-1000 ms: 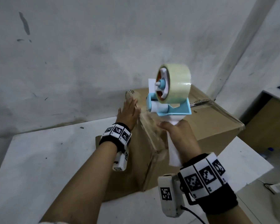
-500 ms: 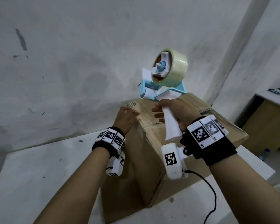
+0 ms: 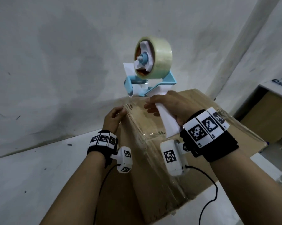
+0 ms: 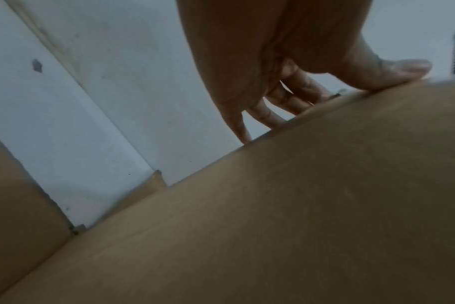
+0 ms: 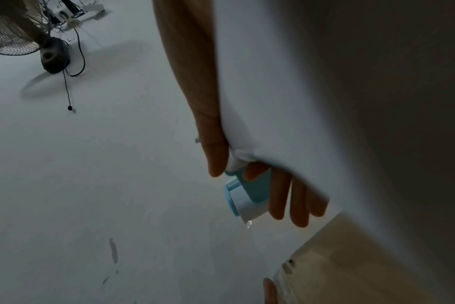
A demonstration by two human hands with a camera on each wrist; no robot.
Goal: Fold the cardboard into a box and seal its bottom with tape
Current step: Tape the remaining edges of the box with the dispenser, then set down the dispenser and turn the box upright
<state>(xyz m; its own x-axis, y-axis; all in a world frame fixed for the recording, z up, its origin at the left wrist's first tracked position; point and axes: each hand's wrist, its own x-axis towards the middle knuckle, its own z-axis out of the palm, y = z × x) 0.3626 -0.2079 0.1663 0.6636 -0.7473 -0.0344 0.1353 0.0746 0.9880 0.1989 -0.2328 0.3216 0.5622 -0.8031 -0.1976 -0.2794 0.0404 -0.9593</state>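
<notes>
A brown cardboard box [image 3: 133, 197] stands on the white table [image 3: 31, 176], with a clear tape strip [image 3: 146, 143] running along its top and down the near side. My right hand [image 3: 167, 104] grips the white handle of a blue tape dispenser [image 3: 153, 82], which hovers over the box's far edge with its tape roll [image 3: 159, 60] uppermost. My left hand [image 3: 114, 119] holds the far left corner. In the left wrist view its thumb [image 4: 392, 72] presses on the box [image 4: 273, 226] top and the fingers [image 4: 286, 102] reach over the far edge. The right wrist view shows the dispenser [image 5: 247, 195] close to the box [image 5: 351, 267].
A grey wall rises just behind the table. A wooden cabinet [image 3: 267, 114] stands to the right. A floor fan [image 5: 13, 35] with a trailing cord appears in the right wrist view. A loose cardboard flap [image 4: 13, 195] lies at the box's base on the left.
My right hand has carried the dispenser up and toward the box's far edge. My left hand has gone from lying flat on the box to gripping its far corner.
</notes>
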